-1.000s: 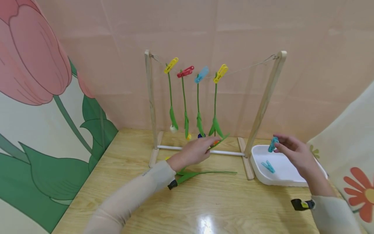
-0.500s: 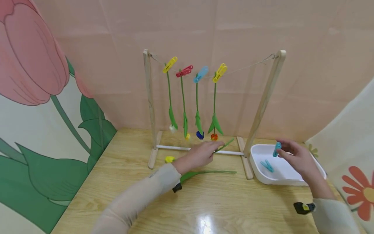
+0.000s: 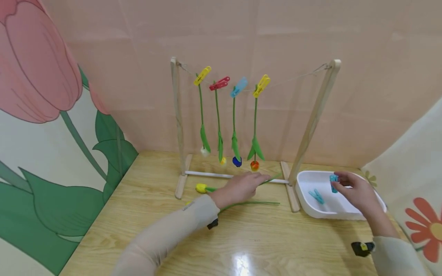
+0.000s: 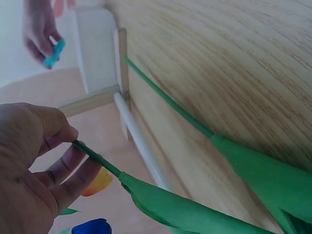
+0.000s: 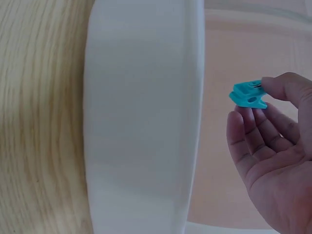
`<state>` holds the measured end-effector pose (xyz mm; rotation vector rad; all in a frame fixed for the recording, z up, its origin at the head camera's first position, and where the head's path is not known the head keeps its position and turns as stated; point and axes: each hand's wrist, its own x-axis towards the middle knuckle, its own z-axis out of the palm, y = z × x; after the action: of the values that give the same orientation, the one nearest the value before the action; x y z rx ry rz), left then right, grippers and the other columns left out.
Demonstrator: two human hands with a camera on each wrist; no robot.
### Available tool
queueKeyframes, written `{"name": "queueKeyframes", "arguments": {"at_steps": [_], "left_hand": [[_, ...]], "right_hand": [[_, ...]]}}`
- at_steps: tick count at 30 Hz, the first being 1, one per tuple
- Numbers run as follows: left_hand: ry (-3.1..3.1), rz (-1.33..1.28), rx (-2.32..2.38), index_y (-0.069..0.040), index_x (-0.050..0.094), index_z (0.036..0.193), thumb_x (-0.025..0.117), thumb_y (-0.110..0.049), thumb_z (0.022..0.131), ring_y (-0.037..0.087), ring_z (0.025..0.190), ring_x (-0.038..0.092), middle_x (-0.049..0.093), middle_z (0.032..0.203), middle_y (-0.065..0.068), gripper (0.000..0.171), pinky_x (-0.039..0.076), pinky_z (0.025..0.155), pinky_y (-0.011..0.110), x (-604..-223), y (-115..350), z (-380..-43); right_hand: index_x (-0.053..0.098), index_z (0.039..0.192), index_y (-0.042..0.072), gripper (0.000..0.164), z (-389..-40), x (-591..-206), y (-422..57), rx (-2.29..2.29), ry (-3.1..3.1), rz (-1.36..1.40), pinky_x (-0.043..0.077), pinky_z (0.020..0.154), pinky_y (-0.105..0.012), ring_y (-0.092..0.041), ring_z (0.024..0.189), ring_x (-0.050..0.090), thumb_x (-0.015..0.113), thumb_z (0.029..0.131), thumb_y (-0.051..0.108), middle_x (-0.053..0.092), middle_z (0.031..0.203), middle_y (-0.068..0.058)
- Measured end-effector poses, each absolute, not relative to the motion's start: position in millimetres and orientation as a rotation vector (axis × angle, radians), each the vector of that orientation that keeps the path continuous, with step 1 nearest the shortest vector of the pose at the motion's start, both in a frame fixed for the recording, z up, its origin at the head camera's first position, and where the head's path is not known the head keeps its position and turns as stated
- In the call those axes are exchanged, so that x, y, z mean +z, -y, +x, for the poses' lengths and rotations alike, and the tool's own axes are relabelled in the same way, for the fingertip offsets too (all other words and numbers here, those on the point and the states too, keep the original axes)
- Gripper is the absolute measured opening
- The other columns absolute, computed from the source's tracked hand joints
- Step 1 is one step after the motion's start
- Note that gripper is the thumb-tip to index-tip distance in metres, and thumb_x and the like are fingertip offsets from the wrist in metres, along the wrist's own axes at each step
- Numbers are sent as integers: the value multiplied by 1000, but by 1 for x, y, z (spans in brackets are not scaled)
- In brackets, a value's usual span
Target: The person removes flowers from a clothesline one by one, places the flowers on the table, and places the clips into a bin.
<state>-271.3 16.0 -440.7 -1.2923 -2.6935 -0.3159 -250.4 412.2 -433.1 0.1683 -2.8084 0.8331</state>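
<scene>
My left hand pinches the green stem of an artificial tulip near its end, low in front of the hanging row. The stem tip pokes out past my fingers to the right. A yellow bloom shows left of that hand; my hand hides how it joins the stem. Beneath my wrist a second tulip stem lies on the table. Over the white tray, my right hand pinches a teal clothespin between thumb and fingertips. Another teal clothespin lies inside the tray.
A wooden frame carries a sagging string. Several tulips hang upside down from it, held by yellow, red and blue clothespins. A white bar runs low between the frame's feet on the wooden table.
My left hand has moved right and slightly down with the tulip, uncovering the blue and orange hanging blooms and the yellow one below. My right hand has shifted right and lower with the clothespin.
</scene>
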Motion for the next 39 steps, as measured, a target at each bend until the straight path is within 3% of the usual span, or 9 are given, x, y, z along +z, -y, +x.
{"name": "queueKeyframes", "arguments": {"at_steps": [8, 15, 18, 24, 28, 36, 39], "left_hand": [[2682, -1320, -264, -24, 43, 153, 59, 3, 97, 11, 113, 63, 61, 137, -5, 64, 41, 54, 9, -440, -21, -267], [2693, -1314, -211, -24, 45, 151, 63, 0, 95, 12, 111, 64, 63, 131, -6, 64, 49, 64, 11, -443, -26, -267], [2705, -1311, -209, -26, 45, 151, 64, 0, 94, 12, 112, 63, 62, 133, -7, 65, 50, 67, 11, -444, -29, -267], [2710, -1305, -172, -27, 46, 151, 64, -1, 94, 12, 108, 63, 63, 133, -8, 66, 43, 57, 11, -446, -33, -266], [2756, -1291, -160, -28, 47, 150, 60, -1, 97, 12, 110, 62, 63, 132, -9, 62, 43, 59, 11, -448, -36, -267], [2811, -1275, -175, -28, 48, 149, 60, -6, 99, 11, 117, 60, 61, 135, -10, 57, 46, 63, 13, -449, -38, -268], [2791, -1286, -254, -25, 49, 148, 59, -5, 98, 10, 112, 61, 62, 130, -9, 56, 46, 61, 12, -446, -35, -269]], "right_hand": [[65, 123, -5, 42, -256, -447, -421, 730, 2806, 228, 45, 63, -14, 15, 79, 49, 75, 92, 22, 70, 103, -22], [65, 121, -8, 43, -260, -453, -426, 640, 2860, 228, 47, 61, -24, -24, 83, 65, 74, 92, 21, 70, 103, -25], [64, 122, -10, 45, -261, -453, -427, 625, 2904, 217, 49, 63, -30, -33, 85, 65, 73, 93, 23, 69, 102, -26], [62, 123, -13, 47, -263, -453, -429, 642, 2981, 175, 49, 64, -32, -36, 87, 64, 72, 94, 23, 68, 101, -27], [62, 122, -14, 46, -265, -455, -432, 641, 2993, 172, 50, 64, -33, -37, 86, 65, 73, 93, 21, 68, 100, -27], [51, 133, -14, 61, -269, -455, -438, 658, 3069, 102, 55, 77, -53, -46, 96, 62, 67, 98, 33, 62, 112, -33], [53, 132, -13, 58, -268, -452, -435, 659, 3041, 138, 55, 77, -55, -46, 94, 64, 67, 97, 32, 64, 110, -33]]}}
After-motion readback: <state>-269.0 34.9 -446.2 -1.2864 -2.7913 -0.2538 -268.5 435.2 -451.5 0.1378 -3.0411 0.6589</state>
